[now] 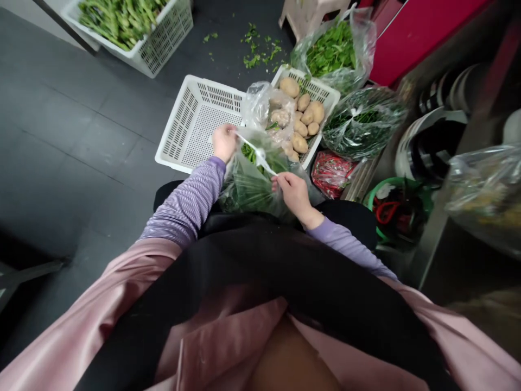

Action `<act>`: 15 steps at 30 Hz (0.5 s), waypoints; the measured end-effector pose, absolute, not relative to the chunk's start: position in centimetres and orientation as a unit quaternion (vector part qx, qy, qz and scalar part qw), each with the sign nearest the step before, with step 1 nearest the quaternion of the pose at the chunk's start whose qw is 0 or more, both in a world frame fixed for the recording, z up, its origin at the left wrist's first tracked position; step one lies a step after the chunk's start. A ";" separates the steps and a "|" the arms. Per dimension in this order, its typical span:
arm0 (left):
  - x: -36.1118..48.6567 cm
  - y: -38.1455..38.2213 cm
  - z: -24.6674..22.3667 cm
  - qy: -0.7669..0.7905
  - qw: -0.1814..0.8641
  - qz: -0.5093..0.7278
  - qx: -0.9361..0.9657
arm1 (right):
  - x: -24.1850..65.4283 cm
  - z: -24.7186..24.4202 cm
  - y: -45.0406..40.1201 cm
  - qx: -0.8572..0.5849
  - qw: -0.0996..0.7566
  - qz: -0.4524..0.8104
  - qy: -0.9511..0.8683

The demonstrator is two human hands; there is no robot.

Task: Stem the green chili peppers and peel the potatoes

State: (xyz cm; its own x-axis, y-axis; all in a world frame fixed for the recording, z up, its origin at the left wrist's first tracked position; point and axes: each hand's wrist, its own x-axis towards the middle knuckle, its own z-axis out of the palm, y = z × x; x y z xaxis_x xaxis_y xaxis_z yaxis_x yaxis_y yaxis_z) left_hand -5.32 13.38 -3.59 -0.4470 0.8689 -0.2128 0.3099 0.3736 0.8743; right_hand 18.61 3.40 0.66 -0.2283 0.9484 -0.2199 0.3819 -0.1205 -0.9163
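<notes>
A clear plastic bag (252,187) of green leafy vegetables sits low in front of me, its top tied in a white knot (260,156). My left hand (224,142) is closed on one end of the tie, up and to the left of the knot. On the other side my right hand (293,194) pinches the opposite end, and the tie stretches taut between both hands. Just beyond the left hand stands a white slotted basket (175,127) with nothing in it. Behind the bag, another basket (331,95) holds several potatoes (301,127) and a knotted clear bag (258,100).
Bagged greens (331,54), a dark green bag (362,122) and bagged red chillies (332,172) lie at the right. A green bucket (371,198) stands beside a metal shelf (439,239). Another basket (171,41) of green stalks is at upper left; leaf scraps (260,49) litter the floor.
</notes>
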 end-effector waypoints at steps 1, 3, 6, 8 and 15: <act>-5.7 13.9 -2.9 0.748 0.356 0.443 0.343 | 19.5 1.5 1.9 -0.549 0.278 0.543 -0.571; -5.6 14.6 -1.1 0.713 0.381 0.494 0.321 | 21.3 3.3 -1.0 -0.516 0.247 0.613 -0.546; -3.2 15.2 2.0 0.646 0.412 0.522 0.375 | 23.3 6.2 -4.0 -0.421 0.201 0.663 -0.586; -0.9 15.7 3.5 0.624 0.410 0.544 0.384 | 23.6 7.6 -4.9 -0.345 0.192 0.667 -0.632; 1.3 17.5 0.5 0.622 0.468 0.494 0.387 | 19.1 3.6 -4.4 -0.385 0.097 0.656 -0.642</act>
State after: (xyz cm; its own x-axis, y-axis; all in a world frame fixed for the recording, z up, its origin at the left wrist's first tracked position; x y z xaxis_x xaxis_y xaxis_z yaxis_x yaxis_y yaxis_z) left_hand 1.32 17.49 0.47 -0.2627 0.9437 -0.2010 0.0189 0.2133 0.9768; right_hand 19.14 -4.44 3.58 -0.6854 0.6211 -0.3801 0.3670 -0.1562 -0.9170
